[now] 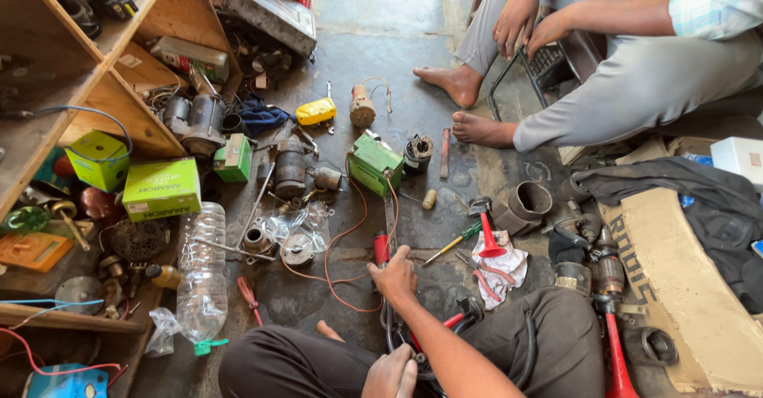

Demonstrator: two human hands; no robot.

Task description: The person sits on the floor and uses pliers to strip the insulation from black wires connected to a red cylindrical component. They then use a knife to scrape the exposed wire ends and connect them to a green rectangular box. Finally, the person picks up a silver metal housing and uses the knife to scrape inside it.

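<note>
1. Nearest the camera, low in the frame: left hand (389, 376), fingers curled loosely, resting on the dark trouser leg (278, 366) beside a bundle of black cable (391, 330); whether anything was pinched in it could not be told.
2. Just beyond: right hand (395, 277), arm stretched forward, fingers bent down and closed over the near end of a red-handled tool (381, 247) lying on the grey concrete floor (381, 32); grip itself hidden by the back of the hand.
3. Around that hand: thin orange wire (338, 243) looped across the floor toward a small green rectangular battery (375, 164).
4. Right of the hand: green-and-yellow-handled screwdriver (453, 243), red plastic funnel-shaped horn (489, 243), white rag with red stripes (501, 271).
5. Left of the hand: clear empty plastic bottle with green cap (203, 279) lying on its side, near scattered round metal parts (298, 249).
6. Farther left: two green cardboard boxes (163, 187) at the foot of an open wooden shelf unit (87, 80).
7. Middle distance: grey cylindrical starter motor (290, 168), yellow oblong plastic part (316, 112).
8. Far right: second seated person in grey trousers (636, 88), barefoot, both hands resting at a black wire-framed object (544, 60).
</note>
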